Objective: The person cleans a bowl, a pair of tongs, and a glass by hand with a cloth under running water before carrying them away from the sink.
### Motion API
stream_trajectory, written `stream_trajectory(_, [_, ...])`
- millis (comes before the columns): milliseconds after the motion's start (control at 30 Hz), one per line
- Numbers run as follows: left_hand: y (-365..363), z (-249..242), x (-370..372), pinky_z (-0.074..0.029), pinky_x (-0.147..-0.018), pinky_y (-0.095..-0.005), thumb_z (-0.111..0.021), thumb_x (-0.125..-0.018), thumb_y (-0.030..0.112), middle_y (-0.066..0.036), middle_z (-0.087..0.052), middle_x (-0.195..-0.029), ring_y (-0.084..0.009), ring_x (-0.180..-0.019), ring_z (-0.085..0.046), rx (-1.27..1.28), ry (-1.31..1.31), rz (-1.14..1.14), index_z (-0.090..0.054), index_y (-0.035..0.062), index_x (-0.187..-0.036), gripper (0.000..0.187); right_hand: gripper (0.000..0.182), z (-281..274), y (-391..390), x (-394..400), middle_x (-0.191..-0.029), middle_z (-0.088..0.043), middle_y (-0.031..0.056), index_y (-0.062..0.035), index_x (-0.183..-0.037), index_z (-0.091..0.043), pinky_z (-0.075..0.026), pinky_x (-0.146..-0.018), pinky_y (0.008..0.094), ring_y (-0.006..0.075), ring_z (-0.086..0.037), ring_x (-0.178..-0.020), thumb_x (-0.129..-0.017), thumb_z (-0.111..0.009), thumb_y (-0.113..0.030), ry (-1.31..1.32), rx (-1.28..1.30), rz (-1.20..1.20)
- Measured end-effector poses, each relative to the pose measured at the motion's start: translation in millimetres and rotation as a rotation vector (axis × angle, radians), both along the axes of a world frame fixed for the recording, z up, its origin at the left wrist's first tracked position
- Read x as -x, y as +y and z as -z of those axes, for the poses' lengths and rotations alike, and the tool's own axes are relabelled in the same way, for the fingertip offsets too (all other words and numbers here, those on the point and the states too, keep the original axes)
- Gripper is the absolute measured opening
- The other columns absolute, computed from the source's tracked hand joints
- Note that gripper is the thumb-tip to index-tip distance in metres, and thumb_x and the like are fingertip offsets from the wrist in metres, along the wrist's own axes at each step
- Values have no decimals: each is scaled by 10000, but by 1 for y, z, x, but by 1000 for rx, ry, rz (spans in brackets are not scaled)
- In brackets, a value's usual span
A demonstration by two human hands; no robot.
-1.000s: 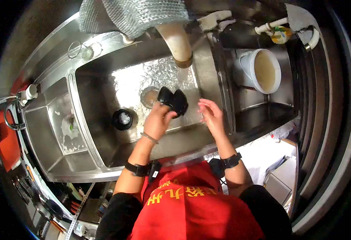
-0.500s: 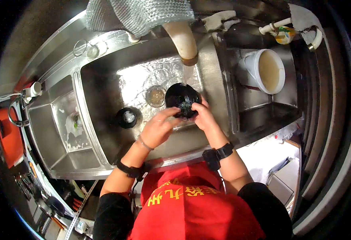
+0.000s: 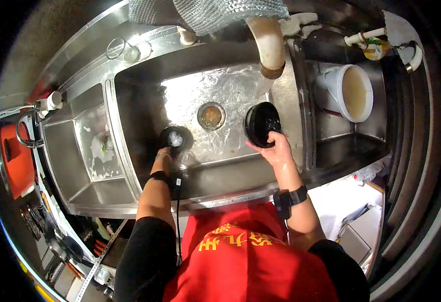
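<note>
A shiny black bowl (image 3: 261,125) is tilted in my right hand (image 3: 276,149), with the thumb over its near rim. It is in the right part of the large sink basin, just below the tap spout (image 3: 272,55). At the left of the basin, my left hand (image 3: 164,152) is closed at the near-left rim of a smaller black bowl (image 3: 169,134); its fingers are partly hidden. Something whitish and glossy, perhaps water or foam, shows in this smaller bowl. Between the two bowls lies the round drain (image 3: 211,117).
The metal sink's divider (image 3: 117,131) separates a left basin holding whitish residue (image 3: 102,156). A white bucket (image 3: 333,95) of cloudy liquid stands in the right basin. Silvery mesh-like wrapping (image 3: 220,15) hangs over the tap. Gloves (image 3: 301,24) lie behind the sink.
My left hand has left the larger bowl and moved left to the smaller one. My right hand has shifted slightly right with the larger bowl and tilted it. The view has shifted slightly.
</note>
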State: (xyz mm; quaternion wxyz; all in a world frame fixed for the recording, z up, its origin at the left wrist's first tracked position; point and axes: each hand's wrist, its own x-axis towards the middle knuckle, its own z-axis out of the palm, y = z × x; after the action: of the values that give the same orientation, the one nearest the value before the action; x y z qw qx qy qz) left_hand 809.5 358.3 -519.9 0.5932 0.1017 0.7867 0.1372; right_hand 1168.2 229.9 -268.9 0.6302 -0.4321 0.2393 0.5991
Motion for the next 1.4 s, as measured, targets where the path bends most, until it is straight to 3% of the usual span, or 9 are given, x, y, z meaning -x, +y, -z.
stream_trajectory(233, [18, -111, -114, -505, -432, -331, -506, -742, 71, -195, -578, -898, -238, -600, -621, -156, -364, 778, -402, -110, -1070, 389, 638, -9, -13, -13, -1162, -438, 145, -119, -1240, -343, -500, -705, 548, 347, -499, -1005, -637, -394, 85, -514, 128, 52])
stream_trajectory(367, [9, -208, -194, -497, -441, -301, -433, -800, 55, -158, -566, -851, -221, -549, -597, -137, -601, 588, -394, 12, -1063, 269, 712, -31, -18, -19, -1166, -433, 130, -122, -1274, -312, -479, -776, 434, 284, -460, -1059, -614, -456, 103, -722, 277, 88])
stream_trajectory(433, [7, -213, -212, -503, -463, -274, -439, -803, 83, -104, -541, -761, -167, -525, -556, -22, -748, 461, -431, 12, -989, 199, 664, -42, -23, -20, -1174, -433, 128, -81, -1239, -367, -372, -913, 383, 261, -430, -1093, -608, -461, 105, -1422, 237, -80])
stream_trajectory(600, [-3, -221, -232, -477, -455, -180, -386, -878, 155, -8, -494, -609, -65, -498, -495, 560, -1378, -43, -456, -36, -886, 204, 652, -67, -28, -23, -1175, -444, 150, -32, -1198, -406, -291, -968, 351, 292, -416, -1113, -573, -406, 151, -1889, 318, -131])
stream_trajectory(667, [-10, -238, -231, -490, -461, -184, -425, -888, 194, -4, -496, -630, -54, -515, -507, 643, -1474, -131, -478, -50, -942, 255, 649, -74, -27, -24, -1175, -442, 154, -34, -1197, -412, -294, -960, 370, 310, -412, -1105, -575, -416, 152, -1931, 340, -170])
stream_trajectory(900, [-23, -294, -247, -478, -456, -299, -438, -826, 91, -120, -529, -900, -200, -538, -543, -798, -612, 491, -320, 135, -1175, 372, 635, -67, -27, -6, -1193, -438, 144, -51, -1219, -389, -294, -971, 361, 289, -386, -1150, -626, -416, 175, -1693, 227, -219])
stream_trajectory(1133, [-5, -282, -211, -469, -445, -134, -574, -789, 393, -58, -555, -867, -64, -481, -485, 181, -870, -13, -501, 65, -1036, 418, 622, -51, -35, 11, -1152, -477, 86, -36, -1154, -461, -258, -984, 303, 209, -420, -1121, -575, -384, 179, -1244, 233, -100])
stream_trajectory(1300, [-24, -285, -195, -487, -455, -162, -567, -795, 368, -65, -565, -892, -79, -510, -510, 190, -1154, 38, -491, 46, -1052, 419, 627, -49, -37, 9, -1167, -448, 108, -80, -1180, -444, -291, -965, 335, 240, -416, -1112, -608, -416, 176, -1340, 283, -29])
stream_trajectory(1400, [-21, -312, -221, -520, -593, -308, -509, -827, 217, -80, -530, -983, -183, -741, -578, -298, -727, 442, -450, 112, -1159, 353, 639, -57, -36, 6, -1165, -446, 104, -96, -1186, -442, -289, -962, 331, 238, -418, -1103, -607, -417, 174, -1195, 306, -16])
